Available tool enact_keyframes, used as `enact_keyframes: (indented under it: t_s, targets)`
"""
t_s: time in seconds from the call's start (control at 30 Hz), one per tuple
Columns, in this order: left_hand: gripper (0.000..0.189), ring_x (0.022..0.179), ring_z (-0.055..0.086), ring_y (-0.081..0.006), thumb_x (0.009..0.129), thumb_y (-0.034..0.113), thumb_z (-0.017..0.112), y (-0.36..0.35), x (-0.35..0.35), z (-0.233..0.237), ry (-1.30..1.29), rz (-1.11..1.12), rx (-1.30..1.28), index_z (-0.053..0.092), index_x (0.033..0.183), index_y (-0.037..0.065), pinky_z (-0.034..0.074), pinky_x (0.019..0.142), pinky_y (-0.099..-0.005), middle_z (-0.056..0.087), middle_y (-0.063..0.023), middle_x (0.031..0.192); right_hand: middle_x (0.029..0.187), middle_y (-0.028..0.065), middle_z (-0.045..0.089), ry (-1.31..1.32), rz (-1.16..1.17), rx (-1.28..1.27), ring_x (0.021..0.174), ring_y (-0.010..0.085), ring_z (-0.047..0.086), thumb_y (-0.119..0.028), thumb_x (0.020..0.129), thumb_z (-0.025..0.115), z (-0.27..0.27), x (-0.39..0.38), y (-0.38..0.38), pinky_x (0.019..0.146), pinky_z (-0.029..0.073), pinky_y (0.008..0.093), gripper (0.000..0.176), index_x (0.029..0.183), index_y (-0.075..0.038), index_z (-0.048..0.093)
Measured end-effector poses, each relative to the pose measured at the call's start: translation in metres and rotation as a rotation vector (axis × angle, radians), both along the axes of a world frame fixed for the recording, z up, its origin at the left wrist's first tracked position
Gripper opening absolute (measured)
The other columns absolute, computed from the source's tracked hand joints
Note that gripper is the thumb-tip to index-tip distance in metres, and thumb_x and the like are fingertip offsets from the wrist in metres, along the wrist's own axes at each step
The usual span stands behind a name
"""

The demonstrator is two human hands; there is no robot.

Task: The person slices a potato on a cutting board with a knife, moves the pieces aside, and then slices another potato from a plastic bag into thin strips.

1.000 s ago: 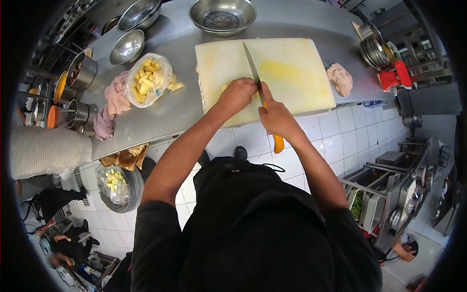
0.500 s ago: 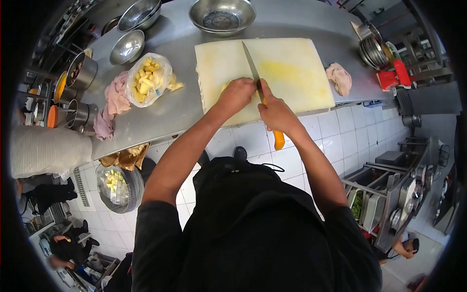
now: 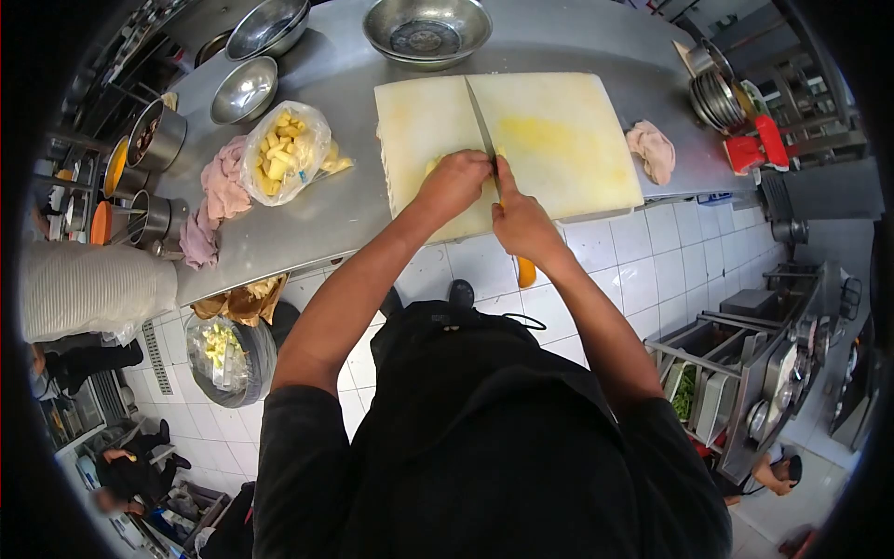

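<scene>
A large knife (image 3: 480, 119) with an orange handle lies across the white cutting board (image 3: 559, 102), its tip pointing away from me. My right hand (image 3: 524, 225) is wrapped round the handle, index finger stretched along it towards the blade. Just left of the blade, my left hand (image 3: 454, 184) is curled with fingertips down on the board. A pale yellow piece of food (image 3: 431, 166) shows beside its fingers, mostly hidden under them. To the left stands an open plastic bag (image 3: 317, 140) with peeled yellow chunks (image 3: 277, 158) that look like potatoes.
Metal bowls (image 3: 426, 33) stand at the back of the steel table (image 3: 326, 51). Pink cloths (image 3: 224, 182) lie left, another cloth (image 3: 651, 152) right of the board. A lined bin (image 3: 222, 368) with scraps stands on the floor. Pots (image 3: 156, 135) are at far left; co-workers (image 3: 140, 470) are behind.
My right hand has shifted slightly up and left along with the knife, and less of the handle's end shows below it. My left hand has barely moved.
</scene>
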State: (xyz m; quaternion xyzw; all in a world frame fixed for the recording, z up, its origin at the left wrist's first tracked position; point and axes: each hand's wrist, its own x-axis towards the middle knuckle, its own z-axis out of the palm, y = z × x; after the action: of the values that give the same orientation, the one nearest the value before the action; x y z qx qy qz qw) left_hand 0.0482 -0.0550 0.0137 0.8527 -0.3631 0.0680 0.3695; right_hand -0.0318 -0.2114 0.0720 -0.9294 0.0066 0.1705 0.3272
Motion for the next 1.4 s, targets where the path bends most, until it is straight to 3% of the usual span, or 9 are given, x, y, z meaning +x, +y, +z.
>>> enact_keyframes:
  t_s: [0.07,0.17,0.27,0.37,0.57,0.77,0.97,1.4]
  targets:
    - [0.013,0.086,0.069,-0.0339,0.084,-0.004,0.064,0.001,0.002,-0.002,-0.011,-0.004,0.02,0.073,0.093,-0.003,0.057,0.079,-0.0439,0.069,-0.0151,0.092,0.08,0.0231,0.071,-0.029,0.003,0.012,0.052,0.0283,0.066,-0.012,0.101,0.048,-0.01,0.007,-0.001,0.062,0.058,0.0422,0.078,0.167,-0.008,0.008]
    - [0.015,0.088,0.07,-0.0325,0.082,-0.004,0.064,-0.001,0.006,-0.002,-0.034,-0.02,0.073,0.074,0.094,-0.003,0.058,0.081,-0.0426,0.07,-0.0142,0.093,0.083,0.0233,0.071,0.165,-0.055,0.12,0.052,0.0275,0.066,-0.012,0.101,0.048,0.037,0.006,0.002,0.062,0.058,0.0417,0.078,0.167,-0.008,0.008]
    - [0.017,0.09,0.07,-0.031,0.081,-0.005,0.063,0.001,0.002,-0.005,-0.03,-0.013,0.098,0.075,0.094,-0.003,0.059,0.083,-0.0412,0.071,-0.0131,0.094,0.08,0.0239,0.072,0.187,-0.038,0.096,0.054,0.0301,0.067,-0.011,0.099,0.044,0.056,0.0,0.005,0.067,0.058,0.0421,0.075,0.165,-0.001,0.009]
    - [0.018,0.092,0.07,-0.0303,0.08,-0.006,0.063,0.001,0.001,0.0,-0.001,0.0,0.092,0.075,0.093,-0.002,0.059,0.083,-0.0404,0.072,-0.0124,0.095,0.086,0.0241,0.071,0.211,-0.056,0.088,0.054,0.0271,0.066,-0.012,0.101,0.047,0.051,-0.001,0.007,0.065,0.058,0.0407,0.076,0.167,-0.008,0.009]
    - [0.019,0.092,0.069,-0.0305,0.08,-0.005,0.062,0.0,0.0,-0.001,-0.022,0.006,0.077,0.076,0.093,-0.001,0.059,0.082,-0.0411,0.071,-0.0123,0.093,0.084,0.0247,0.071,0.191,-0.05,0.07,0.053,0.0285,0.066,-0.012,0.101,0.047,0.048,-0.003,0.009,0.064,0.059,0.0417,0.077,0.167,-0.008,0.007]
    - [0.02,0.093,0.068,-0.0311,0.078,-0.005,0.062,0.004,0.002,-0.001,-0.066,0.0,0.079,0.076,0.092,0.0,0.058,0.084,-0.0417,0.07,-0.0117,0.092,0.081,0.025,0.071,-0.041,0.0,0.027,0.051,0.0288,0.066,-0.012,0.1,0.048,-0.013,0.01,0.001,0.062,0.058,0.0422,0.079,0.167,-0.008,0.006]
    - [0.018,0.097,0.067,-0.0301,0.077,-0.006,0.063,0.002,0.0,-0.001,-0.036,-0.001,0.113,0.075,0.089,0.001,0.057,0.087,-0.0414,0.068,-0.0104,0.091,0.087,0.0233,0.071,0.198,-0.042,0.097,0.053,0.0279,0.066,-0.012,0.1,0.048,0.05,0.003,0.004,0.063,0.058,0.0417,0.078,0.167,-0.008,0.007]
    - [0.017,0.097,0.067,-0.0309,0.074,-0.007,0.063,0.004,0.001,0.001,-0.049,-0.005,0.106,0.074,0.087,-0.001,0.057,0.087,-0.0413,0.068,-0.0111,0.091,0.089,0.0257,0.071,0.2,-0.042,0.088,0.054,0.0283,0.067,-0.011,0.099,0.046,0.053,0.001,0.01,0.065,0.059,0.0419,0.077,0.166,-0.005,0.008]
